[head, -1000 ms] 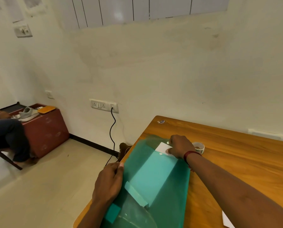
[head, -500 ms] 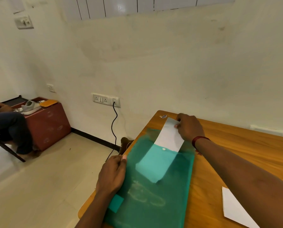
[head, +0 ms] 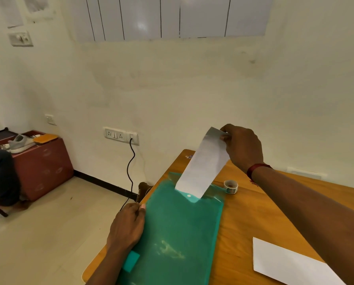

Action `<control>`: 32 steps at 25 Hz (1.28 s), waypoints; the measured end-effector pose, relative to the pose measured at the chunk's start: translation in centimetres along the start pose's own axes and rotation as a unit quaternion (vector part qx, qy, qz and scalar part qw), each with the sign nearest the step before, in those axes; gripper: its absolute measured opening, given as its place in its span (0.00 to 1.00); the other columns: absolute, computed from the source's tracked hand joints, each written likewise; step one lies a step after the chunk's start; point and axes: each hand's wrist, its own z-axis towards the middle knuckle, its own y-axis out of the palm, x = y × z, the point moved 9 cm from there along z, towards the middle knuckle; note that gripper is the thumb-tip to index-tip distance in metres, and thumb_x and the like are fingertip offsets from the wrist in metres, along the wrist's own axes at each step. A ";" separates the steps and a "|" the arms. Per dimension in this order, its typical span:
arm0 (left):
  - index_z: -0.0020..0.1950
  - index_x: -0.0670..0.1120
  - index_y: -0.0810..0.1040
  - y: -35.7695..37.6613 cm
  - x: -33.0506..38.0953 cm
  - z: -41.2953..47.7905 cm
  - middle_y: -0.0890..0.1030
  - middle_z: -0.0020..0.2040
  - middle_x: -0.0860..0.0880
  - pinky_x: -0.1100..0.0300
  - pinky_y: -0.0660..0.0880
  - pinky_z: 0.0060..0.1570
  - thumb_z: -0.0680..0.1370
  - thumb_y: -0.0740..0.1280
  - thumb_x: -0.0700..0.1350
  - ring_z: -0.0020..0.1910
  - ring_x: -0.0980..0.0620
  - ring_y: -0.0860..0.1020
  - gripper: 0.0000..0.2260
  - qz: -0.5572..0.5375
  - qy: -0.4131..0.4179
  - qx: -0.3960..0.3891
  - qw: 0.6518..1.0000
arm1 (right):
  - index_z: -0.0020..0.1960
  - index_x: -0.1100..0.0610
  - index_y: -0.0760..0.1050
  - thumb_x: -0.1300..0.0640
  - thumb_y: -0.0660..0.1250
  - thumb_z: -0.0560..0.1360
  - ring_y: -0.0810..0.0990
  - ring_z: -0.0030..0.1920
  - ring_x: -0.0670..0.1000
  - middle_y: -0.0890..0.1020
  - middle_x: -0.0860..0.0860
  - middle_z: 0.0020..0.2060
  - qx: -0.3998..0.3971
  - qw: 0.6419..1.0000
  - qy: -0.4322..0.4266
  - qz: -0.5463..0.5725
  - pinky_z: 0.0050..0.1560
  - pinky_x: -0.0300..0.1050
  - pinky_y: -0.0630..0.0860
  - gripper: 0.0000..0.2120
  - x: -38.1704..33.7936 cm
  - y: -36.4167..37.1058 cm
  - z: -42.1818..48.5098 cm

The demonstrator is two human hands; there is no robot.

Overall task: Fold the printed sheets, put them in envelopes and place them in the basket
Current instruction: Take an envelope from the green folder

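A translucent green plastic folder (head: 182,229) lies on the wooden table (head: 244,223), its far end open. My right hand (head: 241,147) pinches the top corner of a long white envelope (head: 202,163) and holds it lifted, most of it out of the folder, only its lower tip still inside the opening. My left hand (head: 126,227) rests on the folder's left edge near the table's edge, pressing it down. A white sheet (head: 285,262) lies flat on the table at the lower right, partly under my right forearm. No basket is in view.
A small roll of tape (head: 231,186) stands on the table just right of the folder. A wall socket (head: 121,135) with a black cable hangs left of the table. A red box (head: 40,167) with shoes and a seated person's leg (head: 1,173) are at far left.
My right hand has drawn the white envelope up and away out of the green folder, from barely showing to almost fully out. My left hand stayed on the folder's edge.
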 end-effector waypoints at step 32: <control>0.52 0.47 0.73 1.6 15.1 -9.7 0.79 0.47 0.43 0.47 0.81 0.45 0.81 0.63 0.47 0.45 0.45 0.81 0.04 -0.510 -0.217 0.017 0.832 | 0.59 0.59 0.70 0.58 0.68 0.74 0.74 0.62 0.63 0.76 0.56 0.58 0.148 0.689 0.568 0.426 0.47 0.67 0.80 0.15 6.5 -8.9 -29.5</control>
